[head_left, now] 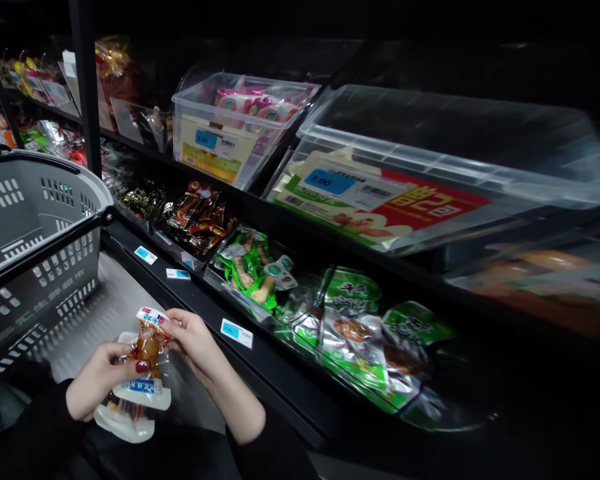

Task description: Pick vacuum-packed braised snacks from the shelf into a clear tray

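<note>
My left hand [96,379] is closed on a clear vacuum-packed snack packet [149,351] with a brown, glossy piece of food inside. My right hand [194,341] pinches the same packet near its upper right corner. Beneath it hangs a second snack packet [126,427] with a pale lower edge, also in the left hand's grip. Its upper part is mostly covered by the front one. Both hands are low in the head view, between the grey basket and the front edge of the shelf.
On the left stands a grey shopping basket [80,257] with a black handle. Along the lower shelf lie green snack bags [353,333] and dark-red packets [200,217]. Clear plastic bins [275,157] with price labels line the shelf above. A black upright post [86,87] rises at left.
</note>
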### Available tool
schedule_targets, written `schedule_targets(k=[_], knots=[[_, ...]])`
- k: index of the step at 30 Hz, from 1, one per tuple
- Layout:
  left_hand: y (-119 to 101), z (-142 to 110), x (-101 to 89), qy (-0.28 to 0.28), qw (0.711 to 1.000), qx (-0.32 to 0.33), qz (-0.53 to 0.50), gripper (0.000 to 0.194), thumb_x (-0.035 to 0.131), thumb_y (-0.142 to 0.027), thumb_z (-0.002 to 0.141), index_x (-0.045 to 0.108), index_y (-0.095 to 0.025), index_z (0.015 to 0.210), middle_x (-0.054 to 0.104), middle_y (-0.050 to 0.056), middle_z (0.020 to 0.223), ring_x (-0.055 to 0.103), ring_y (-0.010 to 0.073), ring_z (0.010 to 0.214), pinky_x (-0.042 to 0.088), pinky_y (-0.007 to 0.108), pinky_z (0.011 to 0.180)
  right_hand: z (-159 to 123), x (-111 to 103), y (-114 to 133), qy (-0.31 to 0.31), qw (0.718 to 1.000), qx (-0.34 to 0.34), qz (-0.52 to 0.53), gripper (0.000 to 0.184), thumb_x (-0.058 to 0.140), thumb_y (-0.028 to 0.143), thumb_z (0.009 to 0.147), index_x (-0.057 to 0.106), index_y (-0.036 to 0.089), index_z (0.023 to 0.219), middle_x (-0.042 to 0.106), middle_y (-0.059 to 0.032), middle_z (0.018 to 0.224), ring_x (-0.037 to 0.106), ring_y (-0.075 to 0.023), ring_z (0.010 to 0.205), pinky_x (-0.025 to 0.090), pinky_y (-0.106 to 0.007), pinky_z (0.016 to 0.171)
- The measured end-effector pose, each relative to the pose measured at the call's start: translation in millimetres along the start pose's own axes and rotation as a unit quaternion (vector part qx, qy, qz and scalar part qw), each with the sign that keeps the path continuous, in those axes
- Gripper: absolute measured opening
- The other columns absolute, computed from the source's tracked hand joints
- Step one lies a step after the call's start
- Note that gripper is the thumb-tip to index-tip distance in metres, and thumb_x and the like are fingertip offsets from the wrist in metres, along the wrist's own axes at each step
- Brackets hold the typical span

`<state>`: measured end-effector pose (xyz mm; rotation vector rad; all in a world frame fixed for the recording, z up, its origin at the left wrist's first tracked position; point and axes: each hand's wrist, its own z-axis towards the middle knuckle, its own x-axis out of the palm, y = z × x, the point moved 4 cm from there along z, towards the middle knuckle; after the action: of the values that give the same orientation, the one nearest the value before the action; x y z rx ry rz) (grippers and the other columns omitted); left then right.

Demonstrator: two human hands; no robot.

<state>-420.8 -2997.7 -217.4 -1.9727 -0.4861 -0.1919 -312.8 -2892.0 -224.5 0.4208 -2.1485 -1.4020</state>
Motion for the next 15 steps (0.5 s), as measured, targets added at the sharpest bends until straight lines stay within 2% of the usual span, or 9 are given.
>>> schedule_targets(k=[5, 12, 15], knots=[[0, 2, -0.6, -0.005, 1.0, -0.011, 0.011, 0.033, 0.088, -0.028, 0.045, 0.073, -0.009, 0.068, 0.067, 0.002, 0.055, 0.058, 0.0132, 0.054, 0.043, 0.022, 0.052, -3, 2, 11, -0.005, 0.999, -0.04, -0.017, 0.027, 0.074, 0.038, 0.059, 0.062, 0.015, 0.068, 0.059, 0.0019, 0.056, 0.053, -0.0115, 0.049, 0.041, -0.024, 0.049], [3, 6, -3.4, 0.042, 0.998, 0.021, 0.05, 0.031, 0.085, -0.03, 0.054, 0.072, -0.01, 0.073, 0.068, 0.004, 0.064, 0.061, 0.0161, 0.057, 0.047, 0.025, 0.055, -20, 4, 43, -0.009, 0.985, -0.15, -0.085, 0.019, 0.072, 0.034, 0.064, 0.065, 0.017, 0.063, 0.058, 0.002, 0.059, 0.048, -0.0114, 0.055, 0.04, -0.024, 0.054], [3, 7, -5.7, 0.041, 0.997, 0.032, 0.06, 0.032, 0.087, -0.03, 0.049, 0.071, -0.01, 0.068, 0.069, 0.004, 0.069, 0.061, 0.0163, 0.064, 0.048, 0.025, 0.059, -22, 4, 45, 0.004, 0.979, -0.173, -0.111, 0.021, 0.071, 0.037, 0.068, 0.065, 0.017, 0.066, 0.058, 0.0014, 0.06, 0.047, -0.0119, 0.055, 0.041, -0.024, 0.054]])
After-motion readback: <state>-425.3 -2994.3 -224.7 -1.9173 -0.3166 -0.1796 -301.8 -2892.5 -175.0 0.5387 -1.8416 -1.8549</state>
